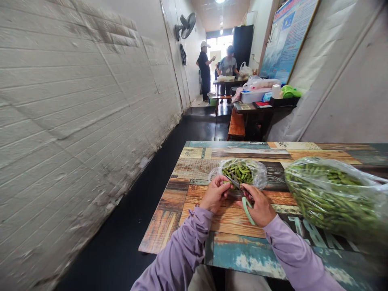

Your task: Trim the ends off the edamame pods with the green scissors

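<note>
Both my hands are over the near edge of a small clear plastic bag (pixel 260 173) with green pods (pixel 242 169), which look like edamame, inside. My right hand (pixel 259 205) is closed round the light green handles of a pair of scissors (pixel 248 211). Their blades are parted and point up and left, toward the fingertips of my left hand (pixel 214 194). Those fingers pinch a green edamame pod (pixel 226 182), mostly hidden by the fingers. A large clear bag of edamame pods (pixel 330 194) lies to the right of my right hand.
The table (pixel 194 202) has a patchwork wood pattern. A white brick-patterned wall (pixel 75 121) runs along the left. Beyond, an orange bench (pixel 236 123) stands beside another table holding a plastic box (pixel 254 96) and bags. Several people (pixel 205 72) are at the far end.
</note>
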A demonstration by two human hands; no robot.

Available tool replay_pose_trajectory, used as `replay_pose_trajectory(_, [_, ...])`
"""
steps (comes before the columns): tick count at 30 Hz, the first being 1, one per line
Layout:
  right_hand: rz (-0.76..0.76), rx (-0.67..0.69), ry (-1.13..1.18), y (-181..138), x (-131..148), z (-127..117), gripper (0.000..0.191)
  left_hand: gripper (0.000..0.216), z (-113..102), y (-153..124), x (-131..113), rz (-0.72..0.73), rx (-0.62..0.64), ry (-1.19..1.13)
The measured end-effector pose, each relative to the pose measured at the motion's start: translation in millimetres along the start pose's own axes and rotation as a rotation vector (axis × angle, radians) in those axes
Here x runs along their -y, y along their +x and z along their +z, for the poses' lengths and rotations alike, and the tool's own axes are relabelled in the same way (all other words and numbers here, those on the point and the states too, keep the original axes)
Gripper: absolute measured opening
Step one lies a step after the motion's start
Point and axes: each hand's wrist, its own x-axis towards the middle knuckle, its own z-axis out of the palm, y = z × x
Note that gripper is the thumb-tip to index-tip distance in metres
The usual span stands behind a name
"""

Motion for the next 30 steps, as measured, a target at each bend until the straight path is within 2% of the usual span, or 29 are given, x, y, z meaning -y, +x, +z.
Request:
replay_pose_trajectory(9, [-0.031,-0.003,-0.001,-1.5,-2.3,-1.5,0.043,0.036,-6.3,0.8,-3.0,-0.021,-0.023,0.013])
replay_pose_trajectory(15, [-0.02,-0.024,0.043,-2.2,-4.1,-0.5,0.043,0.035,-5.9,0.8,-13.0,-0.05,-0.092,-0.091])
replay_pose_trajectory(19, [0.122,-0.132,0.063,-0.9,-9.2,-3.5,0.047,0.03,-9.9,1.8,-19.3,-0.047,-0.111,-0.207])
replay_pose_trajectory(21, [0.22,-0.198,0.102,-0.1,-13.4,-4.4,0.05,0.027,-11.7,3.9,-16.8,-0.058,-0.098,-0.189])
replay_pose_trajectory(24, [0.309,-0.234,0.19,0.6,-18.8,-3.5,0.054,0.026,-11.5,9.4,-5.8,-0.033,-0.129,0.098])
replay_pose_trajectory(27, [0.323,-0.225,0.197,1.2,-20.2,-1.4,0.055,0.02,-6.9,13.9,6.8,0.184,-0.154,0.639])
replay_pose_trajectory(30, [0.303,-0.213,0.185,1.7,-19.2,0.4,0.052,0.013,0.4,13.8,15.1,0.372,-0.12,1.112])
